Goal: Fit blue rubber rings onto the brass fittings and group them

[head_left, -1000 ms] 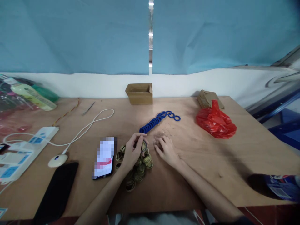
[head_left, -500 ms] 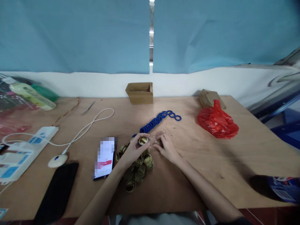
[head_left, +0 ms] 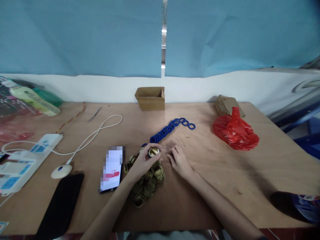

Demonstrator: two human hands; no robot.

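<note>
My left hand [head_left: 142, 162] is closed round a small brass cap [head_left: 153, 151], its hollow side facing up, held just above a pile of several brass caps [head_left: 149, 181] on the wooden table [head_left: 200, 186]. My right hand [head_left: 178, 160] rests on the table right beside it, fingers curled and pinched over thin clear rings [head_left: 180, 139] that I can barely make out. Behind both hands lies a row of blue rubber rings [head_left: 168, 129].
A phone [head_left: 111, 168] lies left of the pile, with a dark case [head_left: 61, 205], a white mouse [head_left: 61, 171] with its cable, and power strips [head_left: 25, 160] farther left. At the back sit a cardboard box [head_left: 150, 98] and a red plastic bag [head_left: 235, 133].
My left hand has lifted a brass cap off the pile and turned its hollow side up. My right hand has stayed at the clear rings, shifting only slightly.
</note>
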